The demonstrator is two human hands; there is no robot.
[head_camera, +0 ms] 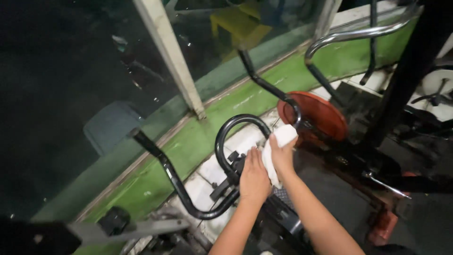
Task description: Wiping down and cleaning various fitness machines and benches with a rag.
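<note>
Green-floored gym: beside black handlebar [226, 141], right hand [282, 158] fingers pinch white cloth [278, 141]; left hand [254, 177] spread flat; cloth may snag.

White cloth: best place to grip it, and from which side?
Probably grip the white cloth at its bunched top, coming from the right, as the right hand does. Its lower part is pressed between that hand and the left hand, beside the black handlebar.

arms: two, bare | sleeves: none seen | jewellery: none seen
</note>
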